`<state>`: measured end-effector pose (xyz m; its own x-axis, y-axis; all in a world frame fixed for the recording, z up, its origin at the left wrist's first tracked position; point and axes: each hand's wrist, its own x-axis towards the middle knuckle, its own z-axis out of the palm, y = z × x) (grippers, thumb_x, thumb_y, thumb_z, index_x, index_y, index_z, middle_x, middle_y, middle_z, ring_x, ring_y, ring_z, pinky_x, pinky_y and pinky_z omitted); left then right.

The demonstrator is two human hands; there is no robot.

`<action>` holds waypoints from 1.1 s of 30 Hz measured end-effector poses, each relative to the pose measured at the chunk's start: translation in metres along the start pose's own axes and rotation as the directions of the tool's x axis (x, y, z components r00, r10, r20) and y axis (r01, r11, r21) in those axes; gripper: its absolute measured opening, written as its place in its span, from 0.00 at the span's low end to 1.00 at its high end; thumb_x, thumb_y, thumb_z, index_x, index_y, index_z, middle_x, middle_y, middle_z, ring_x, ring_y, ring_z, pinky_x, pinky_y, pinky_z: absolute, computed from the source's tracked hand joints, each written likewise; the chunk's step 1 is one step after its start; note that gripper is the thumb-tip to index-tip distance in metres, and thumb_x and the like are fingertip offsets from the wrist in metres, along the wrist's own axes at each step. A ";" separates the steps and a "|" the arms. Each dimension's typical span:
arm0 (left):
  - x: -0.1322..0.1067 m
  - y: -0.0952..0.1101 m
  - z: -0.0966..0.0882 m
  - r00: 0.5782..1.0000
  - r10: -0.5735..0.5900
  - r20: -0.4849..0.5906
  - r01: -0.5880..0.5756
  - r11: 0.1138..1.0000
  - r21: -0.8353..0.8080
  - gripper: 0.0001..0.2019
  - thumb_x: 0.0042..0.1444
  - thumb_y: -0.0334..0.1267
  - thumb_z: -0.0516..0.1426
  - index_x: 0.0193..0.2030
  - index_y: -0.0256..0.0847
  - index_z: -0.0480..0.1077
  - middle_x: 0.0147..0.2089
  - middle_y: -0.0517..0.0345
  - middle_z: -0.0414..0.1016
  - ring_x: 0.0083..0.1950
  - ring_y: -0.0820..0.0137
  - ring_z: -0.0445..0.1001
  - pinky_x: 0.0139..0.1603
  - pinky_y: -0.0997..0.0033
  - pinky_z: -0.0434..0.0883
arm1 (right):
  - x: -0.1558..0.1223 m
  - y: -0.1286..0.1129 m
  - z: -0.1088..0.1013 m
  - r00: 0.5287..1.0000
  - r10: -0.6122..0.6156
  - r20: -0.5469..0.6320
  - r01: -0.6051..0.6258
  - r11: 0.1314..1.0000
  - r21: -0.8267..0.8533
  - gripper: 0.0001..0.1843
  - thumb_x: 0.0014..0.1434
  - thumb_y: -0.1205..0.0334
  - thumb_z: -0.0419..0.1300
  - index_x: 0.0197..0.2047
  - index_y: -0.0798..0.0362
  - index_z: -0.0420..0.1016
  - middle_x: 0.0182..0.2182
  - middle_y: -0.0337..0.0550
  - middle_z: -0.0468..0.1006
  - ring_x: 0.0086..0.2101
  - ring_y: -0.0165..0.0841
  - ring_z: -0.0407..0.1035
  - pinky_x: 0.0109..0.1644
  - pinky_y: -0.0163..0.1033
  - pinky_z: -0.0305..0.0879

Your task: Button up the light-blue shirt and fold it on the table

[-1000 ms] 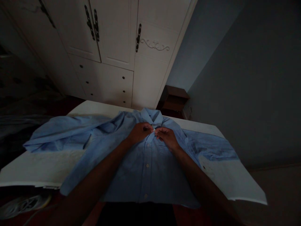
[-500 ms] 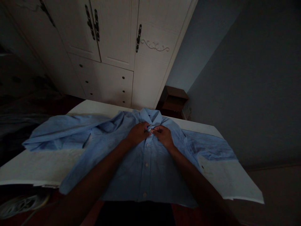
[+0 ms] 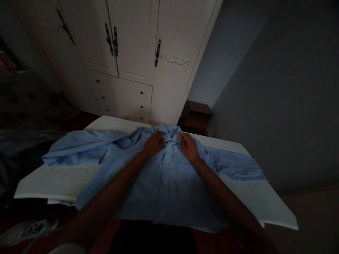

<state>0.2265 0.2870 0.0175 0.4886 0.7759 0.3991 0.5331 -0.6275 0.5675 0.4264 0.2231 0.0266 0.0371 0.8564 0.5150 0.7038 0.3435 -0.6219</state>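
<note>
A light blue button-up shirt (image 3: pixel 143 183) lies front up with its sleeves spread to both sides. Its collar (image 3: pixel 173 131) points away from me, and a line of buttons runs down the middle placket (image 3: pixel 164 173). My left hand (image 3: pixel 154 144) rests at the left side of the collar, fingers apart and slightly bent. On the right side, my right hand (image 3: pixel 189 146) is at the collar edge, also with thumb and fingers apart. Between the hands, the top of the placket shows a button. Neither hand appears to grip the cloth.
Beneath the shirt is a white table (image 3: pixel 254 197). A pale wardrobe (image 3: pixel 132 67) with dark handles and drawers stands behind it. A small brown cabinet (image 3: pixel 198 113) is at the back right, beside a grey wall (image 3: pixel 265 106). A shoe (image 3: pixel 26 231) lies at lower left.
My hands have let go of the button area near the collar and moved apart, up toward the two collar sides. The view has shifted slightly.
</note>
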 end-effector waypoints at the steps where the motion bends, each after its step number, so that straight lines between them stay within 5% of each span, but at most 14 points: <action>1: 0.005 0.001 -0.002 0.998 0.057 0.022 -0.057 0.997 0.044 0.19 0.59 0.32 0.51 0.57 0.36 0.69 0.58 0.44 0.70 0.58 0.61 0.69 0.61 0.59 0.65 | 0.007 0.002 -0.001 0.997 -0.050 0.056 0.054 0.996 -0.076 0.24 0.57 0.72 0.52 0.55 0.50 0.73 0.53 0.48 0.75 0.55 0.41 0.67 0.62 0.48 0.60; 4: 0.025 0.003 -0.004 0.970 0.184 0.159 -0.212 0.960 0.182 0.22 0.58 0.31 0.52 0.59 0.43 0.68 0.64 0.48 0.67 0.65 0.56 0.61 0.64 0.50 0.59 | 0.028 0.011 0.001 0.957 -0.078 0.280 0.150 0.958 -0.246 0.36 0.51 0.79 0.51 0.64 0.53 0.65 0.61 0.51 0.69 0.62 0.43 0.59 0.65 0.53 0.52; 8: 0.041 0.000 -0.001 0.920 0.128 0.370 -0.240 0.931 0.276 0.20 0.57 0.34 0.54 0.57 0.48 0.71 0.60 0.50 0.72 0.64 0.53 0.62 0.62 0.45 0.56 | 0.044 0.024 0.005 0.889 -0.001 0.458 0.166 0.933 -0.320 0.36 0.54 0.74 0.56 0.67 0.50 0.61 0.57 0.49 0.73 0.60 0.44 0.61 0.64 0.56 0.49; 10: 0.041 -0.006 0.001 0.933 0.093 0.349 -0.206 0.930 0.303 0.17 0.58 0.36 0.55 0.53 0.47 0.73 0.57 0.47 0.73 0.61 0.53 0.65 0.60 0.46 0.56 | 0.046 0.030 0.003 0.889 -0.012 0.458 0.179 0.929 -0.323 0.32 0.57 0.70 0.59 0.65 0.48 0.63 0.50 0.47 0.78 0.56 0.44 0.64 0.61 0.56 0.50; 15: 0.035 -0.018 0.002 0.998 -0.005 0.062 -0.010 0.973 0.230 0.12 0.61 0.38 0.51 0.45 0.42 0.75 0.50 0.47 0.75 0.58 0.56 0.67 0.57 0.49 0.58 | 0.044 0.046 -0.005 0.962 -0.073 0.263 0.159 0.933 -0.323 0.13 0.63 0.61 0.57 0.48 0.47 0.79 0.42 0.47 0.78 0.49 0.42 0.64 0.54 0.51 0.54; 20: 0.038 -0.015 0.003 0.995 -0.060 -0.084 0.066 0.995 0.074 0.11 0.64 0.38 0.48 0.43 0.40 0.70 0.45 0.51 0.77 0.50 0.61 0.72 0.57 0.53 0.57 | 0.049 0.048 0.001 0.987 -0.091 0.133 0.123 0.957 -0.264 0.12 0.62 0.64 0.54 0.45 0.50 0.78 0.42 0.47 0.78 0.47 0.42 0.66 0.54 0.52 0.57; 26: 0.036 -0.010 0.002 0.997 0.068 -0.028 -0.067 0.996 0.051 0.09 0.61 0.36 0.50 0.44 0.39 0.69 0.42 0.53 0.77 0.47 0.62 0.73 0.59 0.52 0.55 | 0.052 0.032 -0.001 0.880 -0.217 0.421 0.289 0.951 -0.113 0.24 0.56 0.70 0.58 0.56 0.47 0.70 0.42 0.42 0.80 0.46 0.39 0.71 0.58 0.52 0.57; 33: 0.028 -0.005 -0.016 0.959 0.198 0.203 -0.206 0.978 0.017 0.13 0.56 0.38 0.56 0.47 0.45 0.75 0.46 0.54 0.77 0.53 0.60 0.70 0.60 0.53 0.56 | 0.063 0.022 -0.020 0.817 -0.306 0.488 0.385 0.920 -0.068 0.07 0.58 0.68 0.63 0.40 0.50 0.79 0.34 0.42 0.79 0.38 0.36 0.72 0.48 0.45 0.65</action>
<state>0.2267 0.3130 0.0379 0.7145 0.6065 0.3487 0.4327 -0.7748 0.4610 0.4588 0.2766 0.0571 -0.5311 0.7833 0.3231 0.7105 0.6195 -0.3339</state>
